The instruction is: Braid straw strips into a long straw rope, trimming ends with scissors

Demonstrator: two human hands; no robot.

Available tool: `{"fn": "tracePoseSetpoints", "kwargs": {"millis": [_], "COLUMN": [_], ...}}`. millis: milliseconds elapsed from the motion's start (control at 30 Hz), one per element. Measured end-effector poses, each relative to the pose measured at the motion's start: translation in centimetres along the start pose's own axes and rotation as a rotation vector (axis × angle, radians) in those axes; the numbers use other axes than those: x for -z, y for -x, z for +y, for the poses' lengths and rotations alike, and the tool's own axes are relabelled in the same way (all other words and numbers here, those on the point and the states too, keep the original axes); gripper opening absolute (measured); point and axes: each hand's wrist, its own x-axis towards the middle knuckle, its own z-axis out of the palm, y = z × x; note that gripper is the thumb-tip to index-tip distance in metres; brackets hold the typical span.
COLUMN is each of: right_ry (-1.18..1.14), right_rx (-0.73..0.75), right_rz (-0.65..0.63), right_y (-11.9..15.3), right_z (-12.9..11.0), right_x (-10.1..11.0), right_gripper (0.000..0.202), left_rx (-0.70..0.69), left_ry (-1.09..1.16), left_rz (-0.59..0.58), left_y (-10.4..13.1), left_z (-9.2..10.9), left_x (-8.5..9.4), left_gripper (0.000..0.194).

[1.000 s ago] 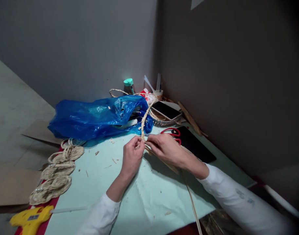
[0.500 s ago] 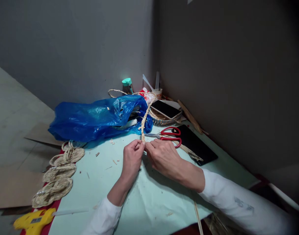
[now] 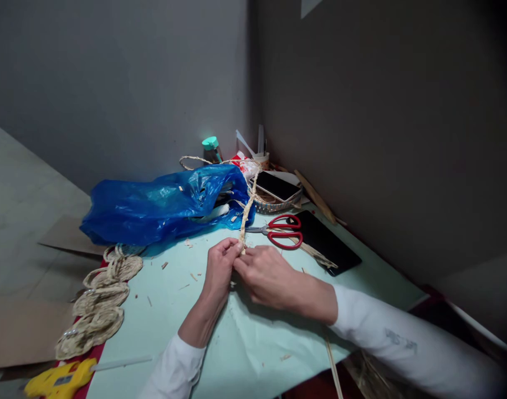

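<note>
A pale braid of straw-like fibre [image 3: 247, 212] runs from my fingers up over the blue bag's open end and back toward the wall. My left hand [image 3: 220, 263] is closed, pinching the braid's near end between thumb and fingers. Right beside it, my right hand [image 3: 265, 275] is closed too, its fingertips at the same end of the braid. What strands lie inside its fingers is mostly hidden. Just beyond my hands lie red-handled scissors [image 3: 284, 231], their blades pointing left toward the braid.
A blue plastic bag [image 3: 162, 208] fills the back left. Small woven straw pieces [image 3: 97, 299] line the left edge above a yellow glue gun [image 3: 62, 379]. At right are a black tablet [image 3: 326, 244], a phone [image 3: 276, 185] on a round basket, and loose fibre strips [image 3: 319, 256].
My right hand has shifted slightly down and left, its fingers now lower against my left hand. The left hand keeps its pinch on the braid. The whole view has moved a little.
</note>
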Motion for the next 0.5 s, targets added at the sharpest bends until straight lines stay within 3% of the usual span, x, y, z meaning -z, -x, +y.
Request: {"fn": "tracePoseSetpoints", "kwargs": {"millis": [100, 200, 333, 500], "right_ry": [-0.336, -0.647, -1.200, -1.823], "right_rx": [-0.266, -0.505, -0.575, -0.669], "right_rz": [0.191, 0.370, 0.309, 0.229], "right_y": [-0.4, -1.2, -2.3, -3.0], "right_z": [1.9, 4.2, 6.1, 6.6], "right_x": [2.0, 2.1, -0.2, -2.1], "right_gripper": [0.030, 0.038, 0.035, 0.026], "left_rx": [-0.049, -0.053, -0.044, -0.003], "left_ry": [-0.044, -0.072, -0.103, -0.110], "left_rz": [0.018, -0.009, -0.047, -0.047], "left_y": [0.1, 0.3, 0.5, 0.0], "left_z": [0.3, 0.3, -0.3, -1.1], "left_x": [-0.2, -0.6, -1.2, -1.0], "left_gripper": [0.018, 0.022, 0.024, 0.024]}}
